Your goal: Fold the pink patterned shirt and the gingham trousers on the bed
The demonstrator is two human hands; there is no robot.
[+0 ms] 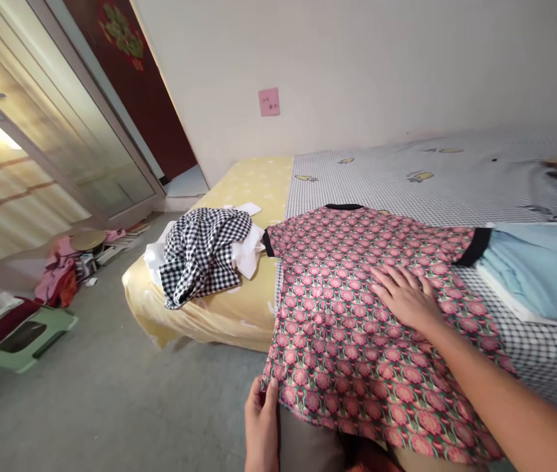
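A pink floral short-sleeved shirt [337, 314] with black collar and cuffs lies spread out on the bed, its hem hanging over the near edge toward my lap. My left hand [261, 419] pinches the shirt's lower left corner between thumb and fingers. Flat on the right half of the fabric rests my right hand [406, 298], fingers stretched out. Beyond the left sleeve sits a crumpled black-and-white checked garment [204, 252] with white cloth [249, 252] bunched under it. Folded light blue clothes [544, 269] are stacked beside the right cuff.
The bed has a yellow sheet [253, 180] at left and a grey checked sheet [381, 174] at right, against a wall bearing a pink note [269, 102]. On the floor at left are a green stool [37, 337] with cloth on it and a pink-red heap [59, 272].
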